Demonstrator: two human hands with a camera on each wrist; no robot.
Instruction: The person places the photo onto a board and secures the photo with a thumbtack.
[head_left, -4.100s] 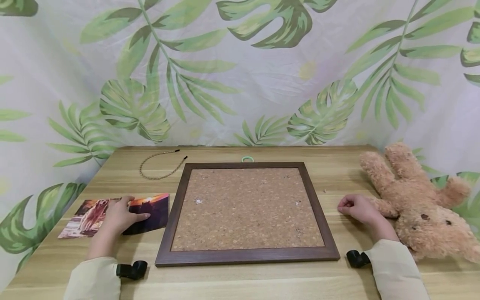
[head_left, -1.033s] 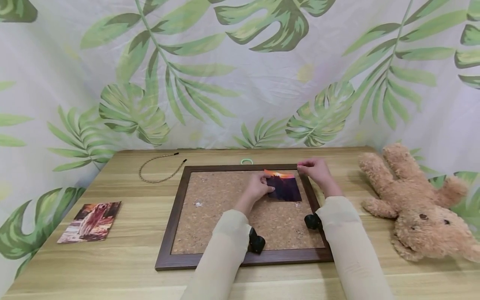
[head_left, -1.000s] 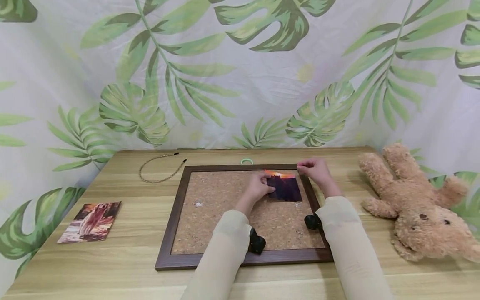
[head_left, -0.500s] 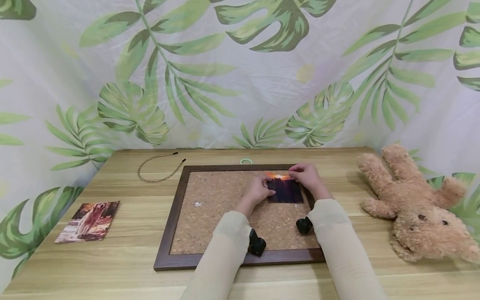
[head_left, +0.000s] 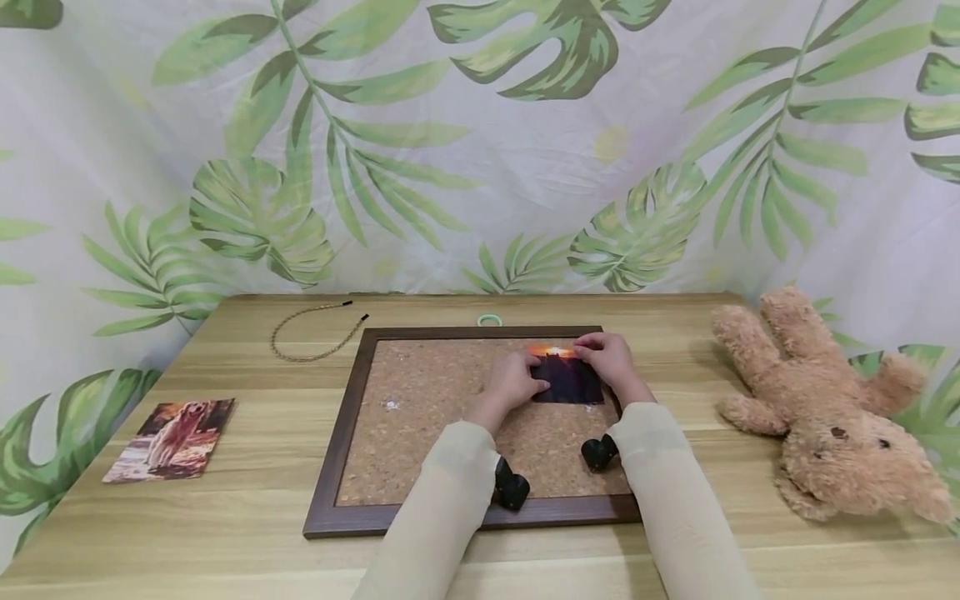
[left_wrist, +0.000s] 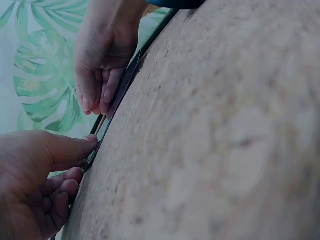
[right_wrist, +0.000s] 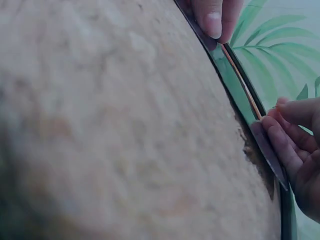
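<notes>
In the head view, the sunset photo (head_left: 568,385) lies at the upper right of the framed corkboard (head_left: 420,450). My left hand (head_left: 513,380) pinches the photo's left edge, thumb on top. At its upper right corner is my right hand (head_left: 607,360), fingertips over the orange strip of sky. From the right wrist view, a tiny pointed pin (right_wrist: 274,106) sticks out between my right thumb and finger; its head is hidden. The photo (right_wrist: 267,150) looks slightly bowed and partly raised from the cork there.
A dog photo (head_left: 172,440) lies on the table at left. Behind it is a twisted gold band (head_left: 300,358) with black tips. A plush teddy bear (head_left: 821,408) lies at right. The board has a green ring (head_left: 490,319) at its far edge.
The sunset photo has gone from the left of the table onto the corkboard, with my left hand. My right hand came from beside the bear, then shifted left onto the photo's corner.
</notes>
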